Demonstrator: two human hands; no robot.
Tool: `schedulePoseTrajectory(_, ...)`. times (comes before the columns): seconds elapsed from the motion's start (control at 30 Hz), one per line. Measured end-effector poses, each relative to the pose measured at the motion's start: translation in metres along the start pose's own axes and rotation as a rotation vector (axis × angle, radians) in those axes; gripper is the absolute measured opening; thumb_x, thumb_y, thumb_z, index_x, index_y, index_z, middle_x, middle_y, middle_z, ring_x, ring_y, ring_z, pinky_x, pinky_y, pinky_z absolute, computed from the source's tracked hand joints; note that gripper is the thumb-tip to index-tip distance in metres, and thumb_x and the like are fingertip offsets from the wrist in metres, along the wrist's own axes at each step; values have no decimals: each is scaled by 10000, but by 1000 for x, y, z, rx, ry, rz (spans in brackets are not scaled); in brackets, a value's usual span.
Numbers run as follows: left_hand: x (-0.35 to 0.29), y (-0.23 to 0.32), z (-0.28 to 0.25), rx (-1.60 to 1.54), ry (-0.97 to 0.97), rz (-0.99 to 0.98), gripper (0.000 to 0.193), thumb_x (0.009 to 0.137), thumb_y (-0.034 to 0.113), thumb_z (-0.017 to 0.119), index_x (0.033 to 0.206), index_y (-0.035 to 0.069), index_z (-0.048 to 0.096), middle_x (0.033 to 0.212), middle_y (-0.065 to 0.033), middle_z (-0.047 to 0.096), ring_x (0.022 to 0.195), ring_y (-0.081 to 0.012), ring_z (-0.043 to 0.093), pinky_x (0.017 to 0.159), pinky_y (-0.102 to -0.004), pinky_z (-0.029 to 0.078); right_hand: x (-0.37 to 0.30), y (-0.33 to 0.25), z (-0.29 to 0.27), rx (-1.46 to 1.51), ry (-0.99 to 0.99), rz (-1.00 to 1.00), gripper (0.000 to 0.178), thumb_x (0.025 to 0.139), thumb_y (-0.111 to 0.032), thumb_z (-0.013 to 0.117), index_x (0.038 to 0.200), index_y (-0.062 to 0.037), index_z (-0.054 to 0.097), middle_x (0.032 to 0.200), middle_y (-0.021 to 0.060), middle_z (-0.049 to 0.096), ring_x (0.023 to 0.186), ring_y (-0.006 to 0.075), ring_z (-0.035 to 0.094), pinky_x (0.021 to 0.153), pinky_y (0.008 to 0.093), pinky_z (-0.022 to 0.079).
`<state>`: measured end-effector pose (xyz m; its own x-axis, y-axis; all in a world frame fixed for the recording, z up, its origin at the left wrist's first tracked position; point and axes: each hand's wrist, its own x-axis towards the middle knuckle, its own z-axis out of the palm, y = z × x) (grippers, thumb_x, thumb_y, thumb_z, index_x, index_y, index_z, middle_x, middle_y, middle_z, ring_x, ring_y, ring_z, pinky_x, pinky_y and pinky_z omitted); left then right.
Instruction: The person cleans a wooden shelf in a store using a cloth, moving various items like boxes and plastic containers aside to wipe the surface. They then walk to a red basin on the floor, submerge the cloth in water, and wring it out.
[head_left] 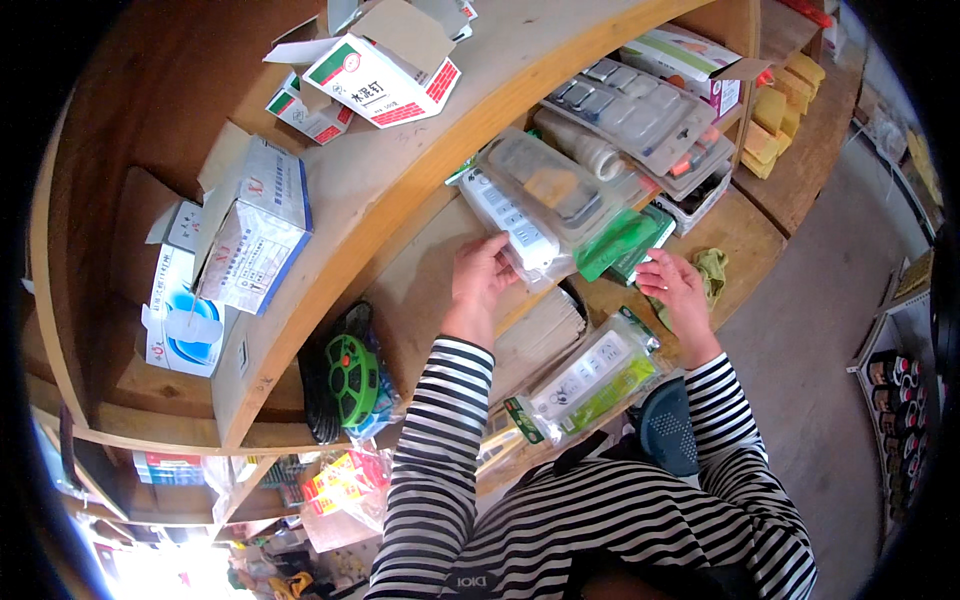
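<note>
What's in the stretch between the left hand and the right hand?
In the head view, the near end of the packaged white power strip by the left hand, then bright green plastic toward the right hand.

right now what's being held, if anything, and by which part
The left hand holds the upper packaged white power strip by its near end's left edge. Whether the right hand grips the green packaging cannot be told.

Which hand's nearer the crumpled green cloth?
Right. The right hand is just beside the cloth in view; the left hand is well to its left, at the upper white power strip.
</note>
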<state>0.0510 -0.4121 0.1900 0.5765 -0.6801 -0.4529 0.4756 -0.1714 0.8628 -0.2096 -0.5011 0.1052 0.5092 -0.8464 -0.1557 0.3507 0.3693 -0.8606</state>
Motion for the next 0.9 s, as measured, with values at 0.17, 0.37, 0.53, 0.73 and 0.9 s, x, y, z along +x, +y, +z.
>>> schedulePoseTrajectory(0.17, 2, 9, 22, 61, 53, -82, 123, 724, 98, 679, 752, 93, 559, 678, 6, 518, 620, -87, 524, 481, -252, 435, 5, -10, 31, 42, -84, 11, 375, 869, -407, 501, 959, -45, 537, 903, 79, 606, 784, 133, 581, 700, 253, 465)
schedulePoseTrajectory(0.37, -4, 0, -5, -229, 60, 108, 154, 712, 19, 626, 859, 13, 578, 835, -81, 592, 748, -190, 588, 612, -314, 501, -6, 0, 42, -17, -98, 51, 390, 872, -389, 506, 1010, -26, 542, 885, 60, 607, 777, 116, 576, 692, 244, 461)
schedulePoseTrajectory(0.53, -57, -15, -39, -298, -15, 240, 284, 747, 26, 554, 1022, -38, 529, 971, -103, 583, 888, -215, 574, 813, -340, 468, -33, 21, 33, -45, -205, 30, 325, 876, -288, 526, 1054, -17, 539, 903, 55, 606, 789, 114, 572, 719, 246, 460)
schedulePoseTrajectory(0.73, -148, -53, -82, -72, -319, 252, 357, 747, -4, 516, 1102, -35, 492, 1039, -97, 572, 958, -185, 552, 851, -315, 441, -112, 33, 64, -59, -407, 92, 397, 868, -260, 538, 1187, -36, 461, 1013, 79, 581, 898, 148, 558, 791, 273, 449)
schedulePoseTrajectory(0.9, -179, -89, -80, 244, -689, 109, 443, 742, -26, 552, 1172, -27, 449, 1100, -88, 552, 995, -168, 540, 864, -292, 431, -169, 45, 89, 129, -354, 61, 488, 839, -189, 575, 1247, -21, 367, 1119, 83, 531, 1013, 184, 518, 872, 314, 424)
